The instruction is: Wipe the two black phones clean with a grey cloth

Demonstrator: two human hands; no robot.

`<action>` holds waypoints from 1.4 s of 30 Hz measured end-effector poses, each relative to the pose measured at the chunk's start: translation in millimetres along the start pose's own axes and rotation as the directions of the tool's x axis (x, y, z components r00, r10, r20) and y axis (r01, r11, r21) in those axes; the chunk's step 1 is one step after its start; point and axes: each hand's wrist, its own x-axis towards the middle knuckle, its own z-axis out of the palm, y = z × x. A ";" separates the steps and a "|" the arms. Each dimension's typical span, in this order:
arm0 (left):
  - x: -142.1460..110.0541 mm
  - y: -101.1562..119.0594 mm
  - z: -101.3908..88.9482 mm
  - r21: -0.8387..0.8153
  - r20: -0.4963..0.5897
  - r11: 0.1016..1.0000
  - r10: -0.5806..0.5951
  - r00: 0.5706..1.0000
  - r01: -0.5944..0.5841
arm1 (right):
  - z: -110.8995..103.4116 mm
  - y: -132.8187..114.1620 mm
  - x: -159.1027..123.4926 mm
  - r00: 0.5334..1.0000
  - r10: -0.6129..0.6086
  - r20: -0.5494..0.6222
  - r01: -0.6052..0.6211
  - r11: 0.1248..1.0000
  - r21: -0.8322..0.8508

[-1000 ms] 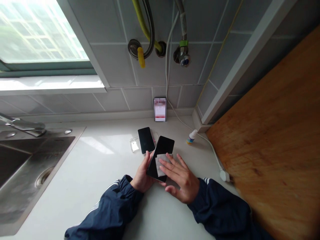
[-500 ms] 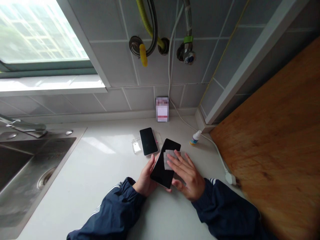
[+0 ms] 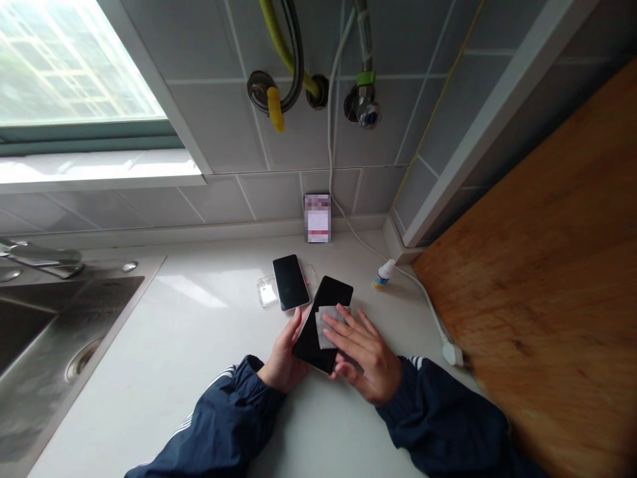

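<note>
My left hand [image 3: 284,357] cradles a black smartphone [image 3: 313,345] from its left side and below, with the thumb along its edge and the screen facing up. On that screen lies a small light-grey cloth [image 3: 326,326] with zigzag edges. The outstretched fingers of my right hand [image 3: 365,352] press the cloth flat, and its thumb is by the phone's lower right edge. Just beyond rests a second smartphone [image 3: 291,283], dark screen up, partly over a clear phone case [image 3: 265,292]. A small white-capped spray bottle [image 3: 383,274] stands to the right.
A steel sink [image 3: 84,358] with a faucet [image 3: 44,257] lies at the left of the white counter [image 3: 199,352]. A blurred card [image 3: 317,218] leans against the tiled wall. A white cable runs down to a plug [image 3: 452,353] beside the wooden panel [image 3: 537,285].
My right hand has slid the cloth slightly down the screen, toward me. The whole view has shifted a little; the phone stays in my left hand.
</note>
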 end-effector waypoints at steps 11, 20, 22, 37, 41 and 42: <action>1.3 1.1 3.5 0.018 -0.019 1.000 -0.004 1.000 0.005 | 5.2 5.2 -0.2 0.987 0.136 -0.080 -0.138 0.990 -0.024; -0.7 3.9 7.0 -0.007 -0.027 1.000 0.009 1.000 -0.009 | 0.6 -5.2 -1.7 0.995 -0.094 -0.022 0.095 0.995 0.024; -0.7 4.2 8.8 -0.035 -0.047 0.999 0.021 0.999 -0.023 | -1.2 -9.9 -2.5 0.986 -0.166 -0.025 0.167 0.985 0.047; 2.3 -6.3 -0.5 0.090 0.127 0.996 -0.020 0.992 0.008 | 9.7 11.0 -2.3 0.976 0.190 -0.107 -0.207 0.963 -0.174; 0.6 -5.0 5.3 0.050 0.013 0.996 0.071 0.997 -0.072 | 7.2 -0.7 -2.0 0.995 0.103 -0.007 -0.102 0.979 -0.175; 0.0 -4.4 6.7 0.037 -0.010 0.996 0.081 0.997 -0.080 | 6.6 -3.8 -1.9 0.997 0.068 0.023 -0.063 0.984 -0.168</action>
